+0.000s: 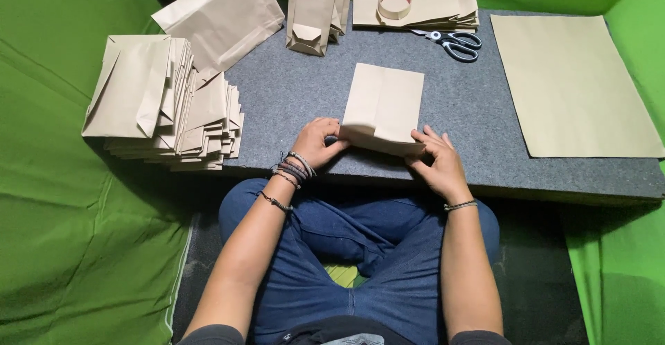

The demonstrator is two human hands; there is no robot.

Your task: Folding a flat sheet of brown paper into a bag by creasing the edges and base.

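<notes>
A folded tan paper piece [383, 106] lies on the grey board [298, 95] in front of me, with a crease down its middle. My left hand [317, 143] grips its near left corner, fingers curled under the folded bottom edge. My right hand [436, 159] presses on the near right corner of the same fold. Both wrists wear bracelets. My crossed legs in blue jeans sit below the board.
A tall stack of folded paper bags [166, 102] sits at the left edge. More bags [228, 16] and upright ones [315, 9] stand at the back. A tape roll [394, 2] rests on a flat pile. Scissors [454, 43] lie nearby. A large flat sheet [571, 85] lies right.
</notes>
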